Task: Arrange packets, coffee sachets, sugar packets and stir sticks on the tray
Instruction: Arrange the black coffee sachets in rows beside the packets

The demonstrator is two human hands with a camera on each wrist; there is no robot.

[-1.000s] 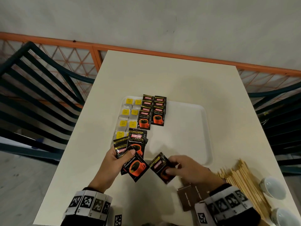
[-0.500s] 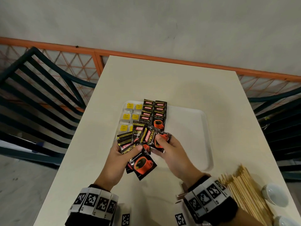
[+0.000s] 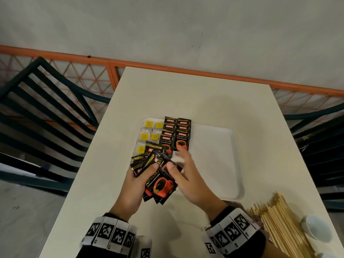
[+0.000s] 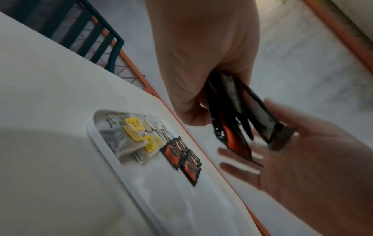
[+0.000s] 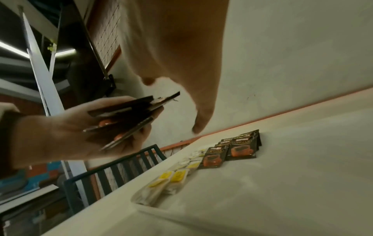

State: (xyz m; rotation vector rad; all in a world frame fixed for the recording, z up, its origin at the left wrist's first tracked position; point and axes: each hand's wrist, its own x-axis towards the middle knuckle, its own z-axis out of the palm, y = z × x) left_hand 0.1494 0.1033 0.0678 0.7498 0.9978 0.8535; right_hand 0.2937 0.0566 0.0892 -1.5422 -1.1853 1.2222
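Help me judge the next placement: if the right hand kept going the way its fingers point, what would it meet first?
Probably the nearest coffee sachet in the tray's right-hand row; the right hand has blurred fingertips just short of it, height unclear.

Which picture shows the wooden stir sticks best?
The head view. There the stir sticks lie in a heap on the table, at the near right, beside the white tray and not yet on it. Neither wrist view shows them at all; both look toward the tray's left end instead.
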